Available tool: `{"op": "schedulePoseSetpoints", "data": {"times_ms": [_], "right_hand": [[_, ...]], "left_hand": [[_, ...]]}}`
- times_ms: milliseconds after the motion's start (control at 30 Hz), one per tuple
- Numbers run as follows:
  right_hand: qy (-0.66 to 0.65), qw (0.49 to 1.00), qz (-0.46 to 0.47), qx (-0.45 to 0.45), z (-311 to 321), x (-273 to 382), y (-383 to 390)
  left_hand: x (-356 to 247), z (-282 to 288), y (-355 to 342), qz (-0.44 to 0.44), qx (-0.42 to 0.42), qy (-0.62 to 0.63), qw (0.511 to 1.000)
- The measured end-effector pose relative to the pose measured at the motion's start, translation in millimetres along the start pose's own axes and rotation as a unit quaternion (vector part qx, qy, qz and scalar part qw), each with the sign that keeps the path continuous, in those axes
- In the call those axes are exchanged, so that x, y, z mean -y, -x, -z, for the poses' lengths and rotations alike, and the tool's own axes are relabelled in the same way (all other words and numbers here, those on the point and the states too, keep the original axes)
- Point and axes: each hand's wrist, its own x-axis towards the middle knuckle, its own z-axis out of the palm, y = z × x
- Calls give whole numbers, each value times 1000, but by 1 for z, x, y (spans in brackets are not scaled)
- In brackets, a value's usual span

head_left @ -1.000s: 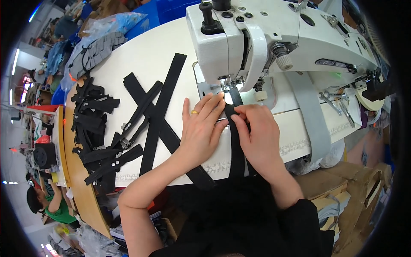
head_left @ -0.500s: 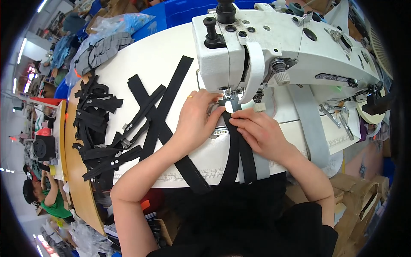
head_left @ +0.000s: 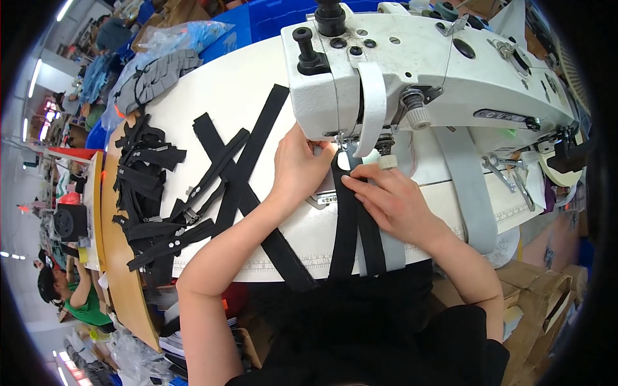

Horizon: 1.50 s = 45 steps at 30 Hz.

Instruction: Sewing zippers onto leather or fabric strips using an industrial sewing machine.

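While the left hand point(head_left: 299, 170) seemingly lies flat, the right hand point(head_left: 389, 199) presses woven black straps point(head_left: 351, 225).

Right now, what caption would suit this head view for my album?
Both hands, left hand and right hand, press black straps flat beneath a white sewing machine.

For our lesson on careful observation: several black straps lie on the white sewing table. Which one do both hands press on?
The black strap running from the table's near edge up to the sewing machine's needle area; the crossed straps lie untouched to its left.
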Motion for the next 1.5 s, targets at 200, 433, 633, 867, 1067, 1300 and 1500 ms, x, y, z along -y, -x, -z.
{"op": "schedulePoseSetpoints", "data": {"times_ms": [200,433,633,867,1067,1300,1500], "right_hand": [[9,1000,2,-3,-2,-1,-2],[-8,1000,-20,-3,-4,-3,5],[-18,1000,-23,-3,-4,-2,2],[-42,999,-2,-30,-1,-2,3],[-41,998,1,-36,-2,-3,2],[-41,998,4,-39,0,-2,2],[-44,998,3,-52,0,-2,7]], "left_hand": [[3,1,-1,-20,-7,-59,998],[-6,26,37,-91,82,-62,991],[-1,26,61,-245,114,-187,944],[-2,16,63,-221,61,-242,943],[-1,10,66,-217,40,-238,946],[-2,9,69,-214,51,-245,944],[3,3,76,-199,68,-238,948]]}}
